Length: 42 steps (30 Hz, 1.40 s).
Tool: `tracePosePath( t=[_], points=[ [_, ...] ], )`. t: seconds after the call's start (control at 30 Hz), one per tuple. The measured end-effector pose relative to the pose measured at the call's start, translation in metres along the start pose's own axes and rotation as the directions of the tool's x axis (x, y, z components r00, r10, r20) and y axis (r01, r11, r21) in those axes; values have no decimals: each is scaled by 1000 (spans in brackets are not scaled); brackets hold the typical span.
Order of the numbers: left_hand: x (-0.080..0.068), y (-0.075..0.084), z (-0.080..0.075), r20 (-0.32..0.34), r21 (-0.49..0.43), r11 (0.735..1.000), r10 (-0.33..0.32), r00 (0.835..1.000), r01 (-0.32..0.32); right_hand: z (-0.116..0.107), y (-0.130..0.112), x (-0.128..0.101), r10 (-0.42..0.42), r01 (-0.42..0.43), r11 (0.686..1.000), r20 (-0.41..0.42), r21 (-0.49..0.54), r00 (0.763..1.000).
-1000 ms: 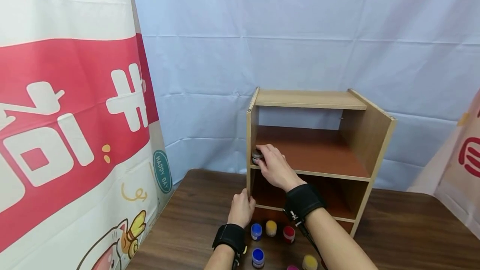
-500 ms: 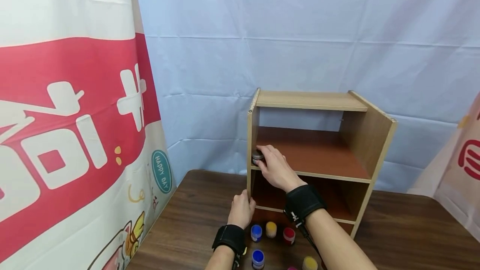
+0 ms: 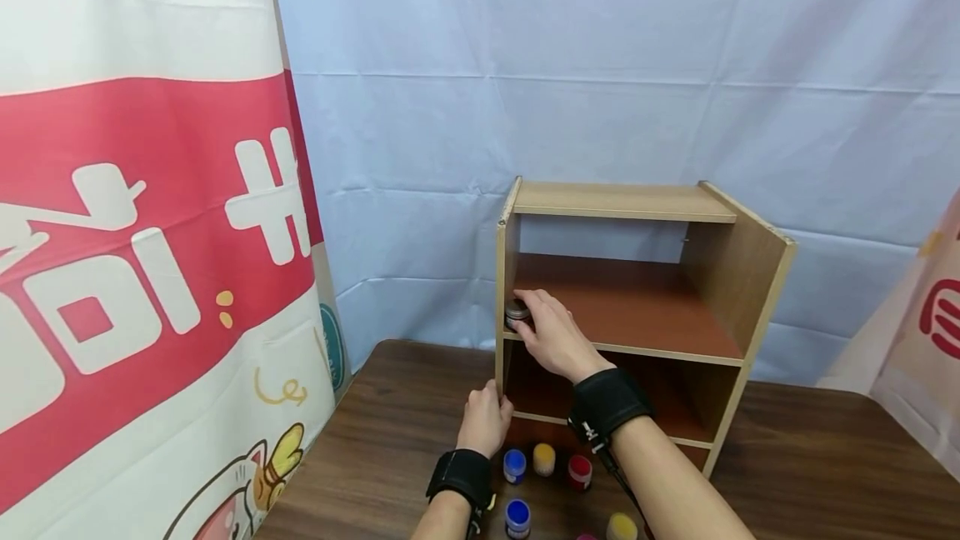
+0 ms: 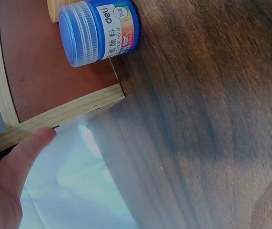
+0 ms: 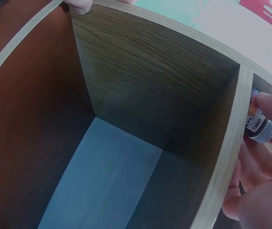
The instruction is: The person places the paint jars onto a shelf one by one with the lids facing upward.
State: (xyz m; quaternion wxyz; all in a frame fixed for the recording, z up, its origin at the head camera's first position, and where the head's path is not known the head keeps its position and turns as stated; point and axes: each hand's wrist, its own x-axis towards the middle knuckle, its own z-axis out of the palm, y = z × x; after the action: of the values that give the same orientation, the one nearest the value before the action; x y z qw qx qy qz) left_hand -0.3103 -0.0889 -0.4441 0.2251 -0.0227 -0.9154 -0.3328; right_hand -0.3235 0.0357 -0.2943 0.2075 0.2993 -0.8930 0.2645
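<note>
On the desk (image 3: pixel 825 473) stands the wooden shelf unit (image 3: pixel 742 273), whose left side panel your left hand (image 3: pixel 483 419) grips, while your right hand (image 3: pixel 551 336) curls round a dark-lidded paint jar (image 3: pixel 515 311) at the middle shelf's left front corner.

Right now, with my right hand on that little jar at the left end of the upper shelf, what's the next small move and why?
Probably let go and draw the right hand back. The dark-lidded jar already seems to sit on the upper shelf by the left wall, fingers curled round it. The left hand steadies the cabinet's left panel, and more paint jars wait on the table.
</note>
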Motion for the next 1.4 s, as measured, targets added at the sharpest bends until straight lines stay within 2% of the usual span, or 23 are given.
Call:
tracePosePath(
  t=[0.33, 0.5, 0.7, 0.83, 1.03, 1.17, 1.23, 1.4],
  points=[
    [1, 2, 2, 36, -36, 999, -8, 999, 10, -3, 1, -4, 40, -40, 999, -9, 16, 999],
    [2, 1, 3, 32, -22, 1000, -13, 999, 14, -9, 0, -7, 52, -51, 998, -28, 28, 998],
    [4, 1, 1, 16, -21, 1000, -4, 1000, 4, -23, -5, -16, 15, -13, 1000, -112, 17, 994],
    [5, -2, -1, 15, -25, 1000, 17, 1000, -16, -32, -5, -29, -37, 40, 999, -198, 10, 980],
    [9, -7, -8, 62, -31, 999, -7, 998, 9, -45, -3, -55, -66, 75, 997, -293, 18, 954],
    [12, -13, -9, 63, -37, 999, -19, 998, 22, -49, 1, -76, -70, 75, 997, -323, 5, 944],
    [13, -14, -9, 41, -31, 999, -4, 999, 6, -49, 4, -87, -80, 81, 997, -334, -12, 939],
    [14, -14, -12, 29, -23, 999, 23, 999, -23, -45, 14, -116, -78, 68, 997, -320, -43, 944]
  ],
)
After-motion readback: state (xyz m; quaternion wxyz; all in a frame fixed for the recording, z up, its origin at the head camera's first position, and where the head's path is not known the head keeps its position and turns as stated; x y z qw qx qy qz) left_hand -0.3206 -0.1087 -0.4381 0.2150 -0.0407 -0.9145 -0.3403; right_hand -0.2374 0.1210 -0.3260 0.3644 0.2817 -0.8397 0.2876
